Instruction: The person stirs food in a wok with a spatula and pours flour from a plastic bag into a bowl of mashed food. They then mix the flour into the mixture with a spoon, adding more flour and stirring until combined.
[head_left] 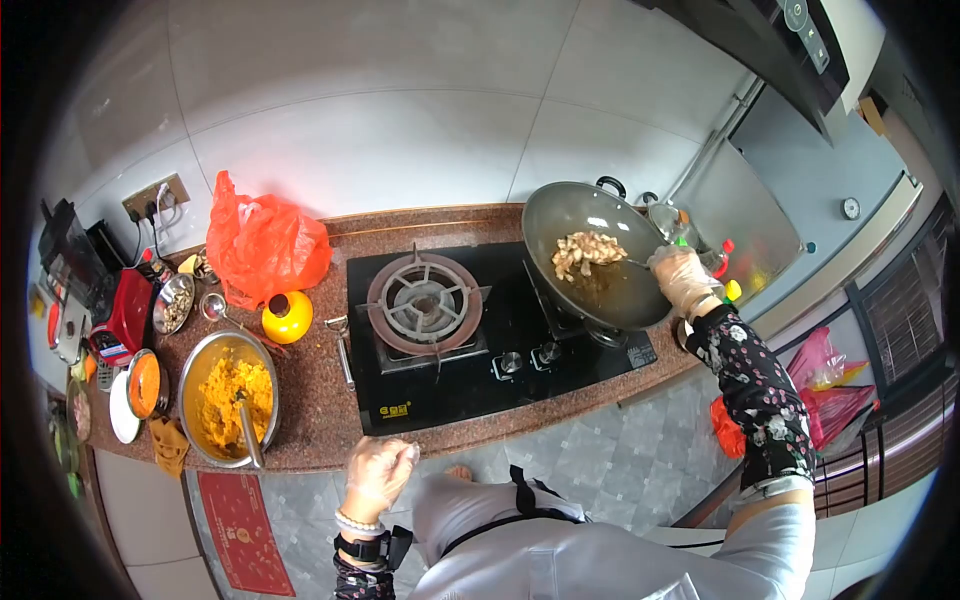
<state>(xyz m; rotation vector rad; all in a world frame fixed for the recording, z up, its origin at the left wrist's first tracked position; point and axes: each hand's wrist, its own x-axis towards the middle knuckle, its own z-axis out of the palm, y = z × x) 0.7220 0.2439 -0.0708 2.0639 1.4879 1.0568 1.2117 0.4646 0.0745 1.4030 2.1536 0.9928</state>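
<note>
My right hand (pixel 683 277), in a clear plastic glove, is closed around the handle of a metal cooking utensil (pixel 636 264) at the wok's right rim. The utensil's head is hidden among pale brown chopped food (pixel 585 254) in the dark wok (pixel 560 215). This wok sits tilted on the right burner. My left hand (pixel 382 470), also in a clear glove, hangs by the counter's front edge, fingers curled in and nothing visible in them. Nearest to it are the black gas stove (pixel 445 385) and a steel bowl (pixel 192 375) of yellow food with a spoon (pixel 248 430) in it.
The left burner (pixel 425 305) bears no pot. Behind the steel bowl are a red plastic bag (pixel 265 245) and a yellow round container (pixel 287 317). Smaller bowls, including one of orange liquid (pixel 146 382), stand at left. Bottles (pixel 722 260) stand right of the wok.
</note>
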